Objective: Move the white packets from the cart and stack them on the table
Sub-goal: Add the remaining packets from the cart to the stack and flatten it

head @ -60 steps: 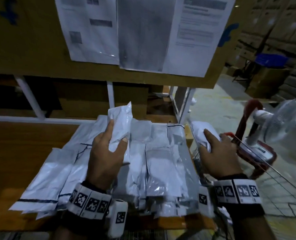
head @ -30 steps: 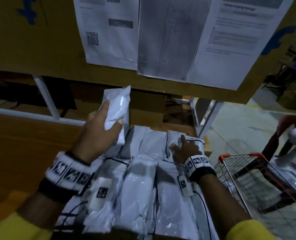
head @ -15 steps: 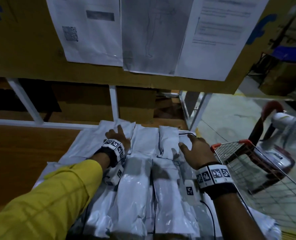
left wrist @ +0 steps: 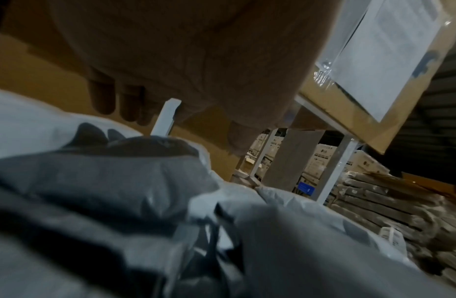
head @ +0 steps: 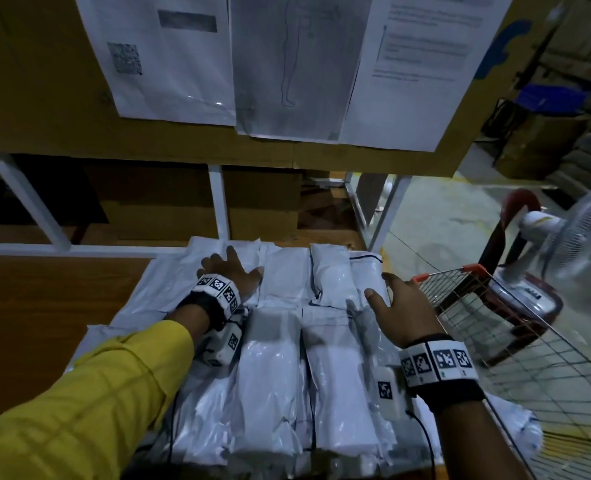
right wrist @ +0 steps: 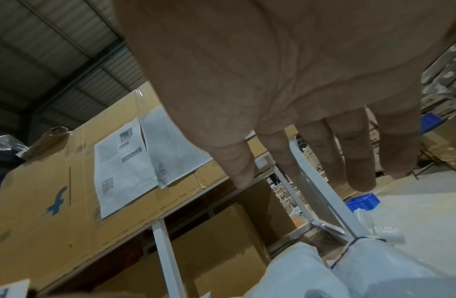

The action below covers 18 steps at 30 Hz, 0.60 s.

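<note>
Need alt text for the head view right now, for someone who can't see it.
Both hands are open over rows of white packets on the table: left hand flat on them, right hand just above. The wire cart stands right.

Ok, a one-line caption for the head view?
Left hand flat on stacked packets on the table, right hand open above them beside the cart.
</note>
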{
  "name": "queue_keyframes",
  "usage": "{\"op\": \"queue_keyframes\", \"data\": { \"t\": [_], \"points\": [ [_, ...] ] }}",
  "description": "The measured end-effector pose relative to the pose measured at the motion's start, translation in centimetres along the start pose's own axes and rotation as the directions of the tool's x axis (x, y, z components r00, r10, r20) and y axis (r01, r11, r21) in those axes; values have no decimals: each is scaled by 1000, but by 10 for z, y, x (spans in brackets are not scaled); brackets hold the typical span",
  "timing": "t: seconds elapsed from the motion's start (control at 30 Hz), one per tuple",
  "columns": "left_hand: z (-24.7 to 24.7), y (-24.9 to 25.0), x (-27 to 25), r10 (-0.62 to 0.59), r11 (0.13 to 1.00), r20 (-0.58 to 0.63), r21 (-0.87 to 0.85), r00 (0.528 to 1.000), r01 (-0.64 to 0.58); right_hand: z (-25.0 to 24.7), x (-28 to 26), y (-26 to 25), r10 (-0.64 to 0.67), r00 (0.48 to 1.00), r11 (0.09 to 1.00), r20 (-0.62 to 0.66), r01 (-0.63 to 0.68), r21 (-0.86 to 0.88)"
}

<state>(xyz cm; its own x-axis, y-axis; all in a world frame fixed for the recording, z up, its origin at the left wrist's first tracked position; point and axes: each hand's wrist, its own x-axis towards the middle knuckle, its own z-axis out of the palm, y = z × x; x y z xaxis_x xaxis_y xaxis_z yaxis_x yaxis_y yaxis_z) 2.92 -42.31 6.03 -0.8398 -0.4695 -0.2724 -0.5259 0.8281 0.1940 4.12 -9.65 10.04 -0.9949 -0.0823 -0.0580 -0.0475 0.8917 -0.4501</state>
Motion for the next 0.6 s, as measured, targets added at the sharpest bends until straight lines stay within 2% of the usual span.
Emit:
{"op": "queue_keyframes", "data": {
  "t": [0.17, 0.27, 0.33, 0.43, 0.53, 0.6],
  "points": [
    [-40, 13, -23, 90, 996, -54, -1, 994, -90, -3, -28, 13, 24, 998, 999, -56, -22, 32],
    [-67, 33, -51, 174, 982, -151, -53, 973, -184, -7, -45, 30, 45, 995, 995, -94, -36, 93],
    [-83, 51, -79, 257, 955, -260, -78, 931, -286, -13, -56, 45, 63, 992, 993, -110, -51, 108],
    [-100, 87, -128, 354, 900, -412, -93, 839, -426, -29, -71, 73, 80, 985, 992, -152, -64, 112],
    [-102, 135, -182, 434, 834, -471, -113, 768, -540, -50, -88, 110, 102, 979, 983, -179, -72, 167],
    [-93, 168, -213, 457, 796, -489, -148, 743, -587, -64, -99, 141, 93, 978, 980, -185, -57, 191]
  ]
}}
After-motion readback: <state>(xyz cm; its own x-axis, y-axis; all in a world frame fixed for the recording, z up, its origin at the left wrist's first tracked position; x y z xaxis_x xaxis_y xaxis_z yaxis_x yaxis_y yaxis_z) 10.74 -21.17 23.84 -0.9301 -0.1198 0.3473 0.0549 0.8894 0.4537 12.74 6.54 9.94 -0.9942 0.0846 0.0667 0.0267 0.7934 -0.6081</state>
